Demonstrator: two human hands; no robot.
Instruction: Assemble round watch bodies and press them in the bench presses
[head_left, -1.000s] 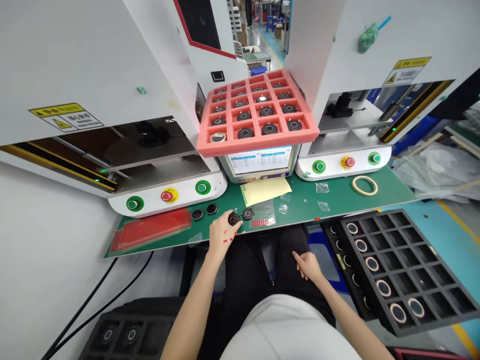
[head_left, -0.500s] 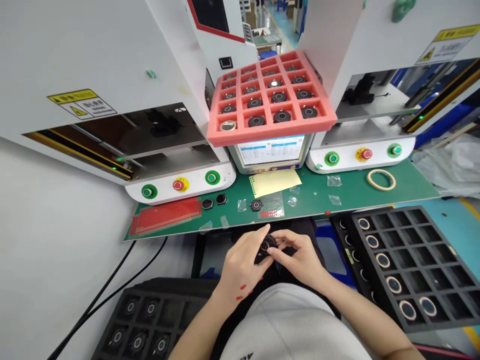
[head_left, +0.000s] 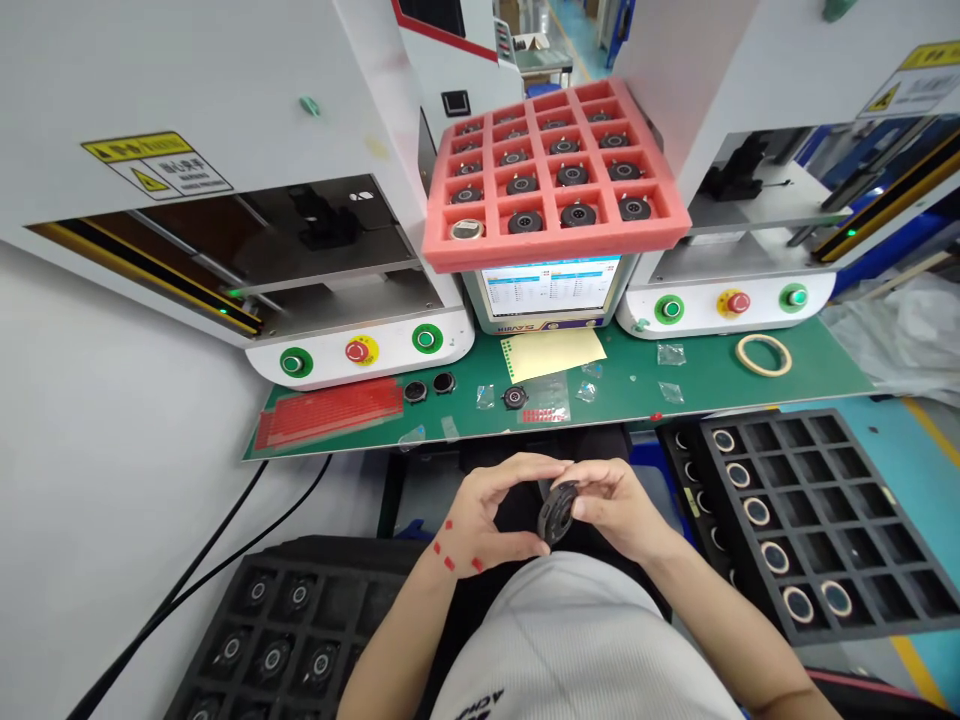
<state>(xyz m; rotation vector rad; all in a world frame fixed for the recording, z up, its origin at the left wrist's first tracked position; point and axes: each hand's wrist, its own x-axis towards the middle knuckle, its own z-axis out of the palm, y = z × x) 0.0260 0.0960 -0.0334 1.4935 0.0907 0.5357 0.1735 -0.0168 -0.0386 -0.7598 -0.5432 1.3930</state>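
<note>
So both hands are on one round black watch part [head_left: 556,513] right now, tilted up on its edge over the lap, just in front of the green worktop [head_left: 630,385]. The left hand [head_left: 480,515] has it pinched at the rim between thumb and fingers, with a few little red stickers [head_left: 449,563] on the back of that hand and wrist. The right hand [head_left: 611,508] grips the other side, thumb against the part.

Using the monitor [head_left: 551,293] as the landmark: the pink foam tray [head_left: 555,250] full of similar parts sits right above it, and a yellow sheet [head_left: 551,355] lies just in front. Another black watch part [head_left: 514,397] is in front of that sheet, beside a clear film with red stickers. Way off to the monitor's right there's a tape ring [head_left: 763,355], with a black tray [head_left: 862,535] lower down, nearer the person.
</note>
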